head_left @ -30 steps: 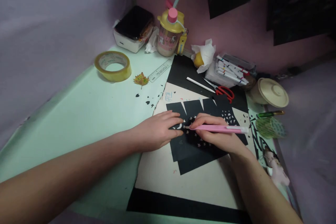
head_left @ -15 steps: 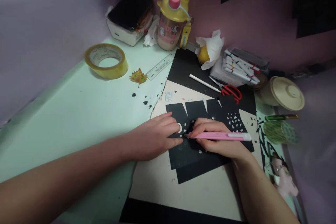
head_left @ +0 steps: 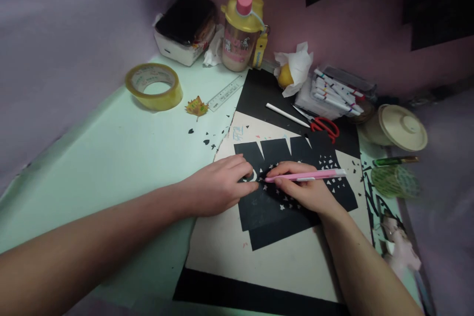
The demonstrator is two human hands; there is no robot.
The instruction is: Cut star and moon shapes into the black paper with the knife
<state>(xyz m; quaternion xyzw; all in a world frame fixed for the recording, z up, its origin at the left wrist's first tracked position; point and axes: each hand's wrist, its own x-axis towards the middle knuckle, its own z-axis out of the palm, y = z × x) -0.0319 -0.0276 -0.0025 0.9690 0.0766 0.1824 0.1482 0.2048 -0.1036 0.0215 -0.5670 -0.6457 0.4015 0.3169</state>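
A black paper sheet [head_left: 274,212] with small star, crescent and triangle cut-outs lies on a cream board [head_left: 259,256]. My left hand [head_left: 218,185] rests flat on the sheet's left edge, fingers spread, pinning it down beside the crescent cut-out. My right hand [head_left: 301,190] grips a pink craft knife [head_left: 307,175] like a pen. Its tip points left and touches the paper next to my left fingertips.
At the back stand a tape roll [head_left: 153,85], a dry leaf [head_left: 196,106], a clear ruler [head_left: 224,94], a yellow bottle [head_left: 241,29] and a white box [head_left: 185,27]. Red scissors [head_left: 321,124], a white stick [head_left: 289,115], markers [head_left: 335,94], a lidded bowl [head_left: 396,128] and green tape [head_left: 394,181] lie right.
The knife's rear end has tilted up a little and its tip has shifted slightly on the paper. My left hand stays pressed on the sheet. The view has shifted a bit.
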